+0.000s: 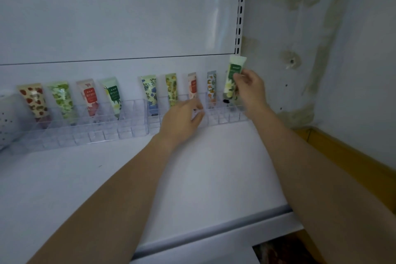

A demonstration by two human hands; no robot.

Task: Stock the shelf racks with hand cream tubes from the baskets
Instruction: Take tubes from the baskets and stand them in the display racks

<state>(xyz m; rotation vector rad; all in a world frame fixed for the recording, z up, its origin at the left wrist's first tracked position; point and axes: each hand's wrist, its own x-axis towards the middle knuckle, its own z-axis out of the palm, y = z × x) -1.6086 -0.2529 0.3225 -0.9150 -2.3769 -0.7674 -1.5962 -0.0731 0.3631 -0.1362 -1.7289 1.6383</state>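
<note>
Forearms (pixel 111 188) span the shelf (pixel 203 169). My right grip (pixel 249 85) pinches a green hand cream tube (pixel 230 80), cap down, directly above the clear rack (pixel 222 118). Left grip (pixel 184 117), fingers relaxed, touches that rack.

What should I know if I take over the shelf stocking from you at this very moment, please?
Right hand pinches a green tube, cap down, at the far-right end of the right rack. Left hand rests on that rack's front, holding nothing.
Done: four tubes stand in the left rack, four in the right rack.
Left: seat the green tube, then fill the empty front slots.
</note>
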